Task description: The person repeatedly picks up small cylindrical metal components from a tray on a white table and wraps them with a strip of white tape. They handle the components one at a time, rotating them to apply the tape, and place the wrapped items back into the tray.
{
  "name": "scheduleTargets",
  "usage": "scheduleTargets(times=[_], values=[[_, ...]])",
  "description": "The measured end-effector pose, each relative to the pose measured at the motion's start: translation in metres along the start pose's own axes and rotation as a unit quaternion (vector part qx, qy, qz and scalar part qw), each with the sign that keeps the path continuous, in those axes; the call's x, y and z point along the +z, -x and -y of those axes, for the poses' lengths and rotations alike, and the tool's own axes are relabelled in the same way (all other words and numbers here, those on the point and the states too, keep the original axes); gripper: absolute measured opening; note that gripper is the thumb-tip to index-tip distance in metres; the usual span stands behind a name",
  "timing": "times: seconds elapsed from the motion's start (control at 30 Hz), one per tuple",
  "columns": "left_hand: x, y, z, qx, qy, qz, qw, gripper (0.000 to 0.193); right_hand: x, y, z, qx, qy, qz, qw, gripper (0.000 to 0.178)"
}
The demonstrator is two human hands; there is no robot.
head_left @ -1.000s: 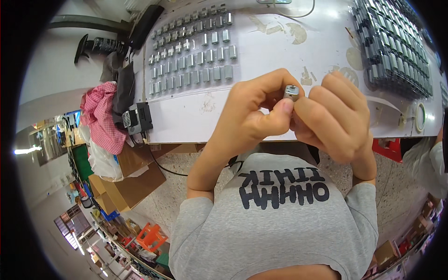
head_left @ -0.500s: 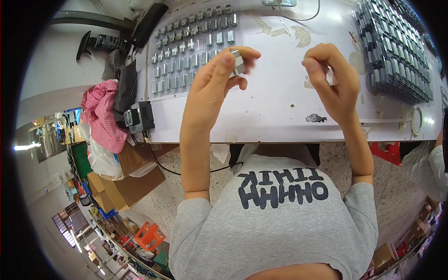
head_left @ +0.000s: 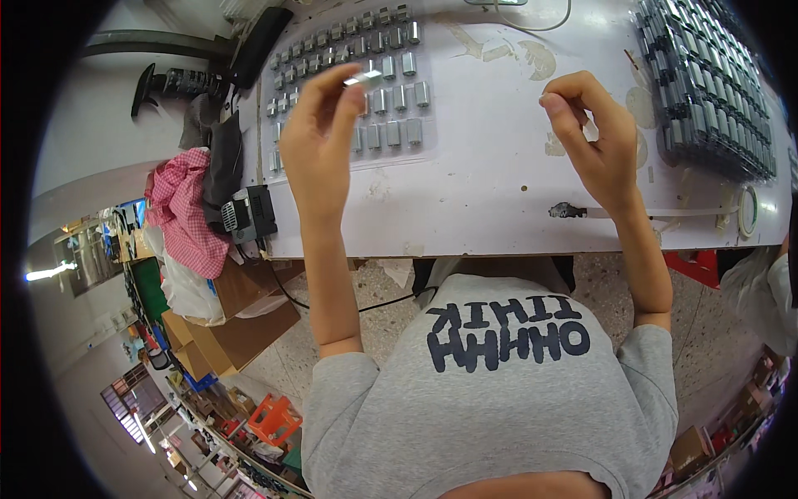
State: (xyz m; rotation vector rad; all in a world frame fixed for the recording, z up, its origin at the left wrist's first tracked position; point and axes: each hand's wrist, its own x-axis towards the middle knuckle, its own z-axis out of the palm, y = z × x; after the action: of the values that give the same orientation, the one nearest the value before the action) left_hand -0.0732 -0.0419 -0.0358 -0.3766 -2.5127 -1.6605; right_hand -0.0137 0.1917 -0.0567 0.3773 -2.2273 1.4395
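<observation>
While your left hand hangs over the clear tray: thumb and fingers pinch a silver metal piece above its rows.
Your right hand: raised over the table, fingers curled; whether it grips anything cannot be told.
Since half a second ago: left hand farther left, right hand barely shifted.
Clear tray: rows of silver pieces.
Stacked trays: more pieces.

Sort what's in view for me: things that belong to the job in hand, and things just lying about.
Belongs to the job:
silvery piece, held in the left hand
clear tray with rows of similar pieces
stacked trays on the right, probably, since their contents look alike

Apparently just lying about:
pink checked cloth
cardboard box
</observation>
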Motion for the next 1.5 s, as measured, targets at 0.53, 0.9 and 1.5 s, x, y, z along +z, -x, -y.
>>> scheduleTargets(times=[0.53, 0.9, 1.5], values=[[-0.001, -0.031, 0.075, 0.168, -0.381, -0.017, 0.909, 0.012, 0.002, 0.001, 0.002, 0.022, 0.026, 0.009, 0.999, 0.004], [-0.03, -0.059, 0.075, 0.191, -0.424, -0.039, 0.884, 0.018, 0.003, 0.003, 0.001, 0.039, 0.029, 0.013, 0.999, 0.003], [-0.006, -0.087, 0.082, 0.195, -0.455, -0.004, 0.869, 0.017, 0.001, 0.002, -0.003, 0.081, -0.045, 0.028, 0.995, 0.005]])
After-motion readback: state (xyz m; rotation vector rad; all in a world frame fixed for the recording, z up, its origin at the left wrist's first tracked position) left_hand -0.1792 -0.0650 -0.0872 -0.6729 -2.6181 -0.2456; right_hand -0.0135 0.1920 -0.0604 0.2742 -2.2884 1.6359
